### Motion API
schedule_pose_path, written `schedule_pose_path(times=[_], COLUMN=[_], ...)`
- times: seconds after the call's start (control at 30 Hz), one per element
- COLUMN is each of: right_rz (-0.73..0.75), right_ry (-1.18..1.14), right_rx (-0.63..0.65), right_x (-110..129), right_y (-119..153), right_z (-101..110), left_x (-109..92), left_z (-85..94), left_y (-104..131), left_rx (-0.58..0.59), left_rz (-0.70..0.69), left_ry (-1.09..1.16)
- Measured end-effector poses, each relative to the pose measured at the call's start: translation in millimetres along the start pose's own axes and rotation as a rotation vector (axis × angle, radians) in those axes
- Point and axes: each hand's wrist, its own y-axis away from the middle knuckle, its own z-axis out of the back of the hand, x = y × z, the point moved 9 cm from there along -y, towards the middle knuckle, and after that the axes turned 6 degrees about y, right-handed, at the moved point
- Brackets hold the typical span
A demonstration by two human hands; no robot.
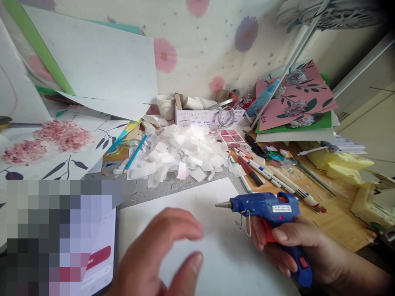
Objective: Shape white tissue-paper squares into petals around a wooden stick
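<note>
In my right hand (296,242) is a blue glue gun (262,205), its metal nozzle pointing left. My fingers wrap round the handle and lie at the red trigger. A small red light glows on the gun's side. My left hand (166,250) is raised over a white sheet of paper (216,246), thumb and forefinger curved with a gap between them; it holds nothing that I can see. The sheet lies on a grey cutting mat (138,191). Behind it rises a heap of torn white paper pieces (188,152).
A partly blurred phone (105,246) lies at the left. Markers and pencils (268,172) are spread on the right. At the back stand paper cups (166,107) and a white box (197,117). Flower pictures lean at the left (61,139) and right (296,94).
</note>
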Motion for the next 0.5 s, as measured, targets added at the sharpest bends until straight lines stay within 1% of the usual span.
schedule_pose_path(times=[0.03,0.1,0.2,0.27,0.3,0.37,0.5], right_rz=[-0.008,-0.043,-0.097,-0.111,-0.112,-0.103,-0.067], right_ry=[-0.004,-0.002,0.002,0.007,0.010,0.016,-0.050], right_rx=[0.003,-0.006,-0.008,0.023,0.042,0.064,0.045], right_x=[0,-2,-10,-17,-20,-24,-22], right_y=[1,2,4,5,5,5,5], right_z=[-4,-13,-27,-37,-42,-49,-57], left_x=[2,2,-6,-10,-12,-15,-27], left_z=[6.7,11.4,2.9,-1.9,-2.2,0.9,7.6], left_y=[-2,-6,-8,-8,-8,-9,-11], left_rx=[-0.051,-0.073,0.014,0.045,0.037,-0.017,-0.106], left_rz=[0.027,0.013,-0.085,-0.111,-0.105,-0.095,-0.143], left_ry=[-0.041,-0.136,-0.254,-0.301,-0.310,-0.310,-0.328])
